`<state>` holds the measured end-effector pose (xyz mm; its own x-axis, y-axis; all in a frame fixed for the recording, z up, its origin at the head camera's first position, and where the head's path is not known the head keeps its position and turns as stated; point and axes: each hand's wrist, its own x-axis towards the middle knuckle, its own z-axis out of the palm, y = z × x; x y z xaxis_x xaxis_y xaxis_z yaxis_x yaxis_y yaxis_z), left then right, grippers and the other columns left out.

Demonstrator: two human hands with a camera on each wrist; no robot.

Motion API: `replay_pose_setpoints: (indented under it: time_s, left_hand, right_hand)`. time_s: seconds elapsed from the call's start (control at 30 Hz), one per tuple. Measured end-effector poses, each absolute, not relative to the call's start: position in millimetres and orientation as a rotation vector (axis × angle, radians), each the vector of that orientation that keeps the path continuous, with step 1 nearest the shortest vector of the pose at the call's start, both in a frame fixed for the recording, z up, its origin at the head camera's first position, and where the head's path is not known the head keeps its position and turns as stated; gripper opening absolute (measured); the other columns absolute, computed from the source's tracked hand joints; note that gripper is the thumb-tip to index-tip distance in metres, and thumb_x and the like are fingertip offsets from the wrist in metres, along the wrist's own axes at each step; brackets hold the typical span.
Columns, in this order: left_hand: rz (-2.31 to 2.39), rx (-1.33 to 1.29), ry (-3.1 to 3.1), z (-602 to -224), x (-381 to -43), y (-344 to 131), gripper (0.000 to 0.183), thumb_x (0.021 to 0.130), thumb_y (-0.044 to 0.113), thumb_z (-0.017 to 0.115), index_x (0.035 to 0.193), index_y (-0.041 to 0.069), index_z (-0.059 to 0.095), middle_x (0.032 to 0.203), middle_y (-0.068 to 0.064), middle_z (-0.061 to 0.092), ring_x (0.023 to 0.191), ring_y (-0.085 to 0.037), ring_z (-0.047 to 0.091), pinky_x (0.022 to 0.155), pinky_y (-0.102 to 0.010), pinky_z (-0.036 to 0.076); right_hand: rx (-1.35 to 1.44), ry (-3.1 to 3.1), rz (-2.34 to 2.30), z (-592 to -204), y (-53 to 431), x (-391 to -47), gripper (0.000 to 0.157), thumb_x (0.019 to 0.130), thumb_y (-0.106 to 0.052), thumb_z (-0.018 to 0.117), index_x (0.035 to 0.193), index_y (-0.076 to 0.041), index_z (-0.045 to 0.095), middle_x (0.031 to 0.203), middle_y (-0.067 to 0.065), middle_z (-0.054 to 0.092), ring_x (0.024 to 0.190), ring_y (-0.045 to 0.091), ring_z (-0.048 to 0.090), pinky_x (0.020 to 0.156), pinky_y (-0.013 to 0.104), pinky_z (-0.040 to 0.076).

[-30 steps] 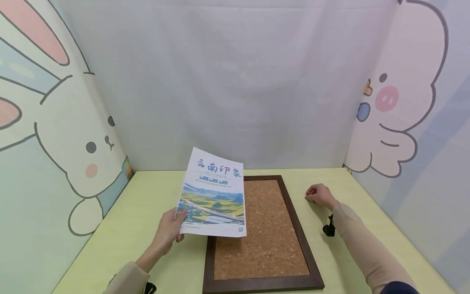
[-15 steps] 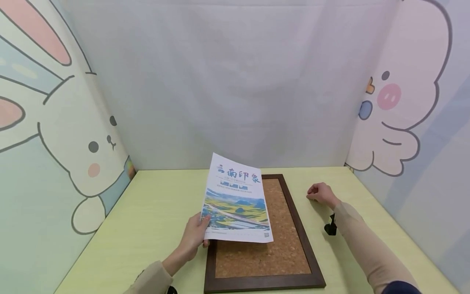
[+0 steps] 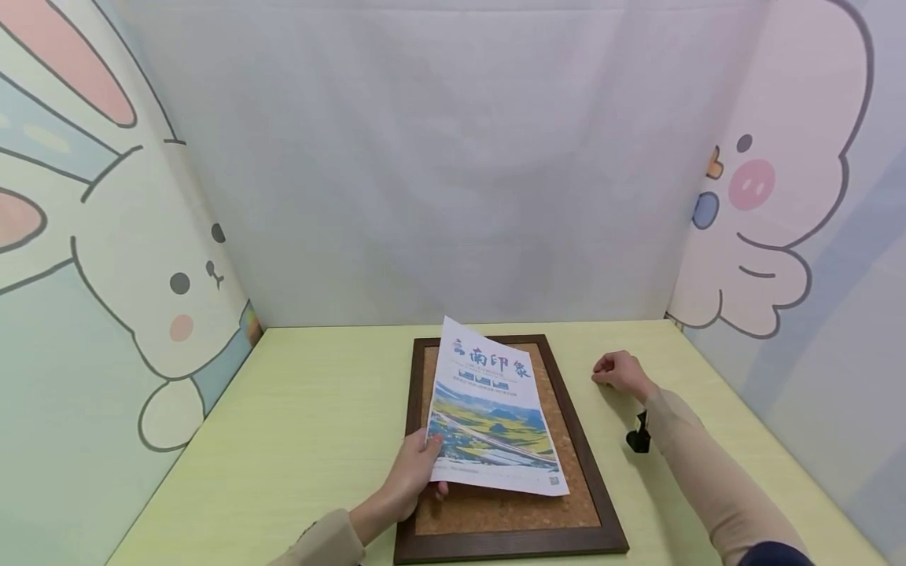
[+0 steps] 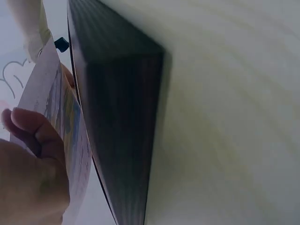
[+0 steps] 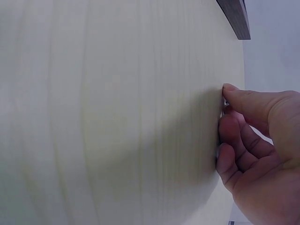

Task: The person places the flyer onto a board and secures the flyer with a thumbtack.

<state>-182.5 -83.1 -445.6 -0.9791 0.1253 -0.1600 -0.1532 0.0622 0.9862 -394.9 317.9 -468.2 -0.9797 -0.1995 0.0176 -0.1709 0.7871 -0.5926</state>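
My left hand (image 3: 429,465) pinches the lower left corner of a printed poster (image 3: 491,413) with a landscape photo and coloured characters. The sheet slopes over a dark wooden-framed cork board (image 3: 589,481) lying flat on the pale green table (image 3: 297,424). In the left wrist view the thumb (image 4: 35,133) presses on the poster (image 4: 70,126) beside the board's frame (image 4: 117,117). My right hand (image 3: 603,376) rests to the right of the board with its fingers curled, the fingertips (image 5: 229,126) touching the table (image 5: 117,117). I cannot tell whether it holds anything small.
Cartoon-printed panels (image 3: 106,259) wall in the table on the left and right, and a white sheet (image 3: 439,157) closes the back. A small black strap clip (image 3: 638,439) sits on my right wrist. The frame's corner (image 5: 234,16) shows above my right hand.
My left hand has carried the poster rightward and down, from beside the board's left edge to over its cork. The right hand has stayed where it was.
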Motion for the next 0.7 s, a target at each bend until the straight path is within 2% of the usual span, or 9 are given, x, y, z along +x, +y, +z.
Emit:
replay_pose_setpoints:
  time_s: [0.2,0.5,0.7]
  left_hand:
    - [2.009,-0.032,2.066,-449.5,-181.5,-77.4,0.035,0.106,0.015,0.03,0.129,-0.005,0.046,0.093,-0.015,0.073,0.044,-0.009,0.056,0.044,-0.027,0.051]
    - [2.033,0.028,1.887,-452.1,-179.8,-78.9,0.039,0.107,0.016,0.027,0.137,-0.004,0.041,0.098,-0.019,0.073,0.051,-0.012,0.064,0.051,-0.03,0.056]
    - [1.884,0.104,1.899,-449.7,-181.7,-88.7,0.038,0.105,0.018,0.034,0.136,-0.004,0.04,0.089,-0.02,0.073,0.047,-0.011,0.062,0.045,-0.025,0.052]
  right_hand:
    - [-0.312,2.929,-0.951,-468.0,319.0,-395.4,0.016,0.085,-0.011,0.07,0.092,0.004,0.067,0.081,0.01,0.065,0.07,0.015,0.052,0.063,0.027,0.042]
    - [-0.332,2.938,-0.948,-468.8,319.4,-397.4,0.015,0.085,-0.01,0.07,0.09,0.003,0.067,0.081,0.009,0.066,0.07,0.014,0.052,0.063,0.027,0.043]
    - [-0.344,2.941,-0.952,-470.4,319.7,-398.9,0.013,0.086,-0.01,0.069,0.09,0.003,0.067,0.08,0.009,0.065,0.069,0.014,0.052,0.063,0.027,0.043]
